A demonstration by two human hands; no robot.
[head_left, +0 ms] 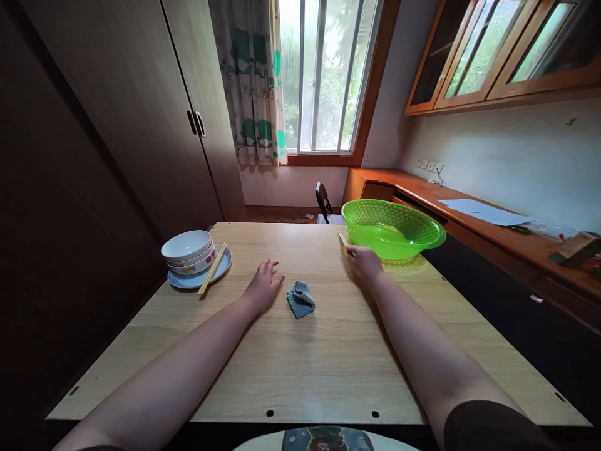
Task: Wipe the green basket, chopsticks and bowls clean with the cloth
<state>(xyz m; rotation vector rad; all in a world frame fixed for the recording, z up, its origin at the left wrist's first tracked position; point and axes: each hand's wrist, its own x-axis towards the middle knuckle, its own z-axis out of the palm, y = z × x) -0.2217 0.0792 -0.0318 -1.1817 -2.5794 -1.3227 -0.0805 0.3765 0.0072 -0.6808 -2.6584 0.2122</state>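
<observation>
My left hand (264, 285) is over the middle of the table, fingers spread, holding nothing. Just right of it lies a crumpled grey-blue cloth (300, 299), apart from the fingers. My right hand (364, 262) is closed on pale chopsticks (343, 239), whose ends poke out toward the window; the rest is hidden in the grip. Beside that hand is a bright green plastic basin (394, 235) at the table's far right. At the far left, stacked white bowls (188, 246) sit on a blue-patterned plate (181, 282). Another pair of chopsticks (213, 269) leans across the plate's rim.
The light wooden table (300, 363) spans the front. A dark wardrobe (117, 113) stands along the left. To the right runs an orange-brown counter (417, 181) with papers (486, 212). Beyond the table are a folding chair (323, 199) and a window.
</observation>
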